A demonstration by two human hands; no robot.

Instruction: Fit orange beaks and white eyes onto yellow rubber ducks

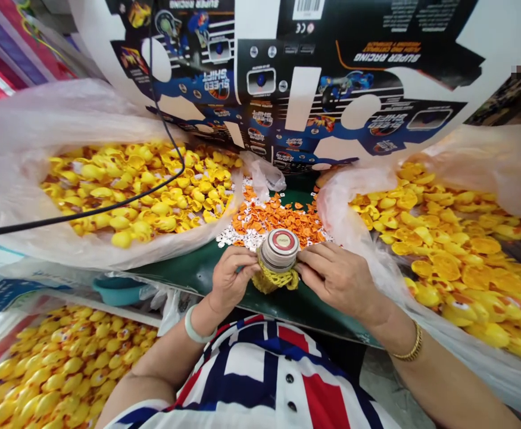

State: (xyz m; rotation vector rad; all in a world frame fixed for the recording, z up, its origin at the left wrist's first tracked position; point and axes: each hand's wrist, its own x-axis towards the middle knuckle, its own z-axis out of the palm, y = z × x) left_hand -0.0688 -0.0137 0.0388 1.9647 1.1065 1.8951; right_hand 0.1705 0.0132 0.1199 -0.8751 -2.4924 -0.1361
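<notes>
Head view, near to far. Closest to the camera is a striped shirt (260, 381). Two forearms converge from it, a pale bangle (194, 326) on the left wrist and a gold bracelet (408, 350) on the right.

The left hand (230, 279) and right hand (337, 279) meet above the near edge of the dark green surface (184, 274). Between them sits the round canister (280, 249), carried clear of the surface, with its red cap facing up toward the camera and its short axis roughly upright. The yellow netting (273, 281) wraps its lower part.

The left grip is closed, fingers pinching the netting at the canister's left flank. The right grip is also closed, fingertips pressed to the canister's right side (the exact contact under the fingers is hidden). The canister lies midway between the hands, neither one nearer.

Just beyond, a heap of orange pieces (282, 215) lies on the surface, with white pieces (239, 237) along its left edge. Flanking it are open plastic bags of yellow ducks, the left bag (121, 185) and the right bag (456, 238). A third lot (55, 363) sits low at the left. A black cable (108, 208) crosses the left bag. Farthest back stands a printed cardboard sheet (305, 89).
</notes>
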